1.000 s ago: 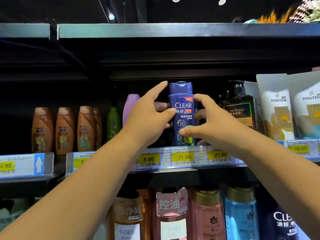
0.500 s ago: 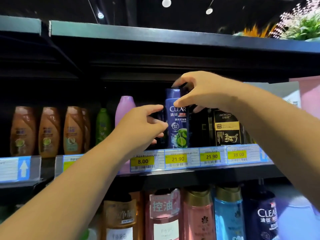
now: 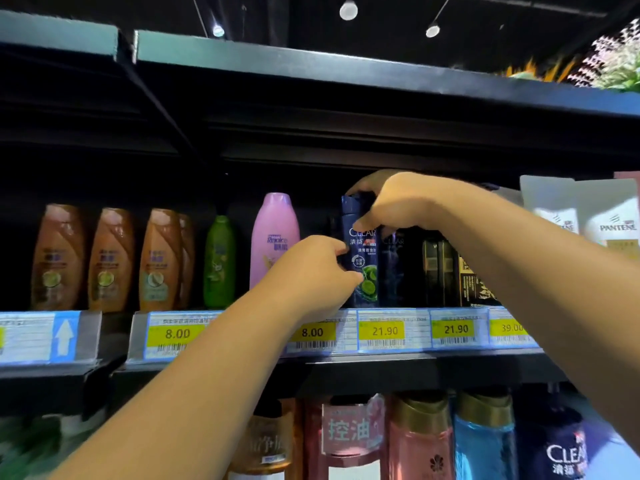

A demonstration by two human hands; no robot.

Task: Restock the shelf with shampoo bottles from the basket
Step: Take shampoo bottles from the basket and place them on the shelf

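Observation:
A dark blue Clear shampoo bottle (image 3: 362,251) stands upright on the shelf (image 3: 381,367), above a 21.90 price tag (image 3: 384,331). My right hand (image 3: 391,202) grips its cap from above. My left hand (image 3: 318,271) pinches the bottle's lower left side with curled fingers. A second dark Clear bottle (image 3: 393,268) stands just right of it. The basket is out of view.
A pink Rejoice bottle (image 3: 273,237), a green bottle (image 3: 219,261) and brown bottles (image 3: 107,259) stand to the left. Black bottles (image 3: 440,268) and white Pantene pouches (image 3: 609,216) are to the right. The shelf below holds more bottles (image 3: 419,441).
My right hand has settled lower onto the blue bottle's cap. My left hand has closed in on the bottle's side. The view shifted slightly right.

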